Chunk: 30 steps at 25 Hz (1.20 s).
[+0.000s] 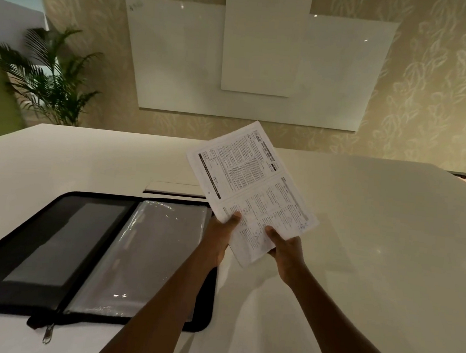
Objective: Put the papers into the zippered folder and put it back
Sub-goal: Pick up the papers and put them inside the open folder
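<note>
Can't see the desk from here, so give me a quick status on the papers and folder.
Both hands, left hand and right hand, grip papers above table. Zippered folder lies open, sleeves exposed. Nothing blocking.

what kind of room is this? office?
Probably an office or meeting room. A large glass whiteboard hangs on the patterned wall, a wide pale table has a cable hatch set into it, and a potted palm stands in the corner.
</note>
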### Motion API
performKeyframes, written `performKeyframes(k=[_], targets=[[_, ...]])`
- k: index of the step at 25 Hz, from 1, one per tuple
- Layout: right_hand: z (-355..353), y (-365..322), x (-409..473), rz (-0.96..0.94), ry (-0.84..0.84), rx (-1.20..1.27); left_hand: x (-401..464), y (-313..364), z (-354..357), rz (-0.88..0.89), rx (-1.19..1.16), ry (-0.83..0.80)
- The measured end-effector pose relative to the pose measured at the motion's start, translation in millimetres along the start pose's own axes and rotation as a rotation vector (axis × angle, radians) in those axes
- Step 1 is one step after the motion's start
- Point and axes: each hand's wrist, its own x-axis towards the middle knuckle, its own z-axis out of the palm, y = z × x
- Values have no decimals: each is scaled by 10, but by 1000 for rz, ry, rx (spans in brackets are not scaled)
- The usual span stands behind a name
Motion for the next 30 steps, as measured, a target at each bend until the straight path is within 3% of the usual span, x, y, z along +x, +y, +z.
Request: performKeyframes(k=[3, 10, 14, 17, 18, 20, 22, 30], targets=[[-77, 34, 52, 40, 10, -50, 101, 155, -181, -64, 0, 91], [-19, 130, 216, 66, -63, 47, 313, 208, -296, 29, 86, 197], [-107, 225, 296, 71, 122, -56, 321, 46, -330, 202, 709, 432], [-173, 240, 362, 84, 208, -79, 339, -88, -430, 357, 1048, 438], [-188, 239, 382, 91, 222, -68, 362, -143, -471, 341, 1236, 402], [-216, 224, 419, 100, 236, -62, 373, -276, -521, 141, 1503, 333], [-233, 217, 440, 106, 233, -78, 359, -374, -527, -32, 1614, 283], [-239, 245, 454, 135, 251, -115, 313, -463, -528, 20, 1792, 254]])
